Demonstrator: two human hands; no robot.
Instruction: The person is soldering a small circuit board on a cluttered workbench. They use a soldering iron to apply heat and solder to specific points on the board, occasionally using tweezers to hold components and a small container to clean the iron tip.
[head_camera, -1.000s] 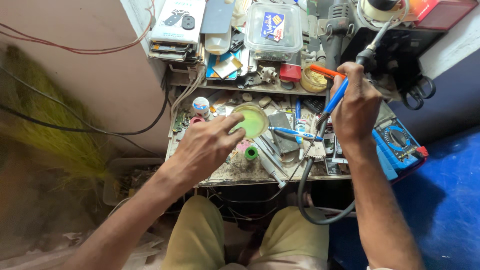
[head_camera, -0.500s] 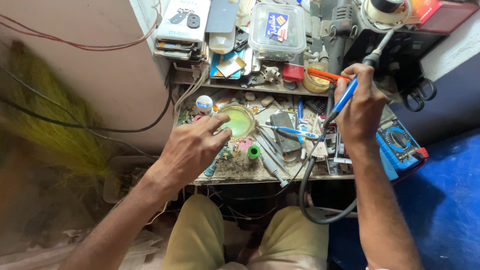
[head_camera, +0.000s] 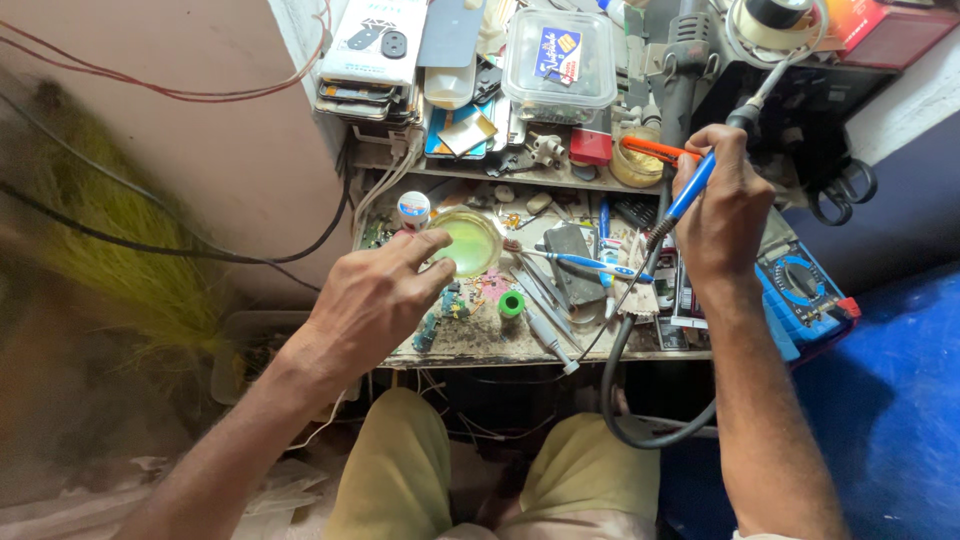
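Observation:
My right hand (head_camera: 722, 212) grips a blue-handled soldering iron (head_camera: 692, 188), its black cable (head_camera: 625, 380) looping down past the bench edge. My left hand (head_camera: 375, 300) hovers over the bench's left side, fingers spread, fingertips at the rim of a round green-tinted dish (head_camera: 468, 243). A small circuit board (head_camera: 440, 310) lies partly under that hand. Beside it stands a green solder spool (head_camera: 512, 303). A blue toothbrush (head_camera: 580, 261) lies across the middle of the bench.
The small workbench (head_camera: 500, 345) is crowded with tools and parts. A clear plastic box (head_camera: 560, 60) and stacked phones (head_camera: 375, 60) sit on the shelf behind. A blue multimeter (head_camera: 805, 285) lies at the right. Wires (head_camera: 150, 240) run along the left wall.
The view has shifted slightly. My left hand has drawn a little left and down from the green dish. My right hand holds the soldering iron in about the same place.

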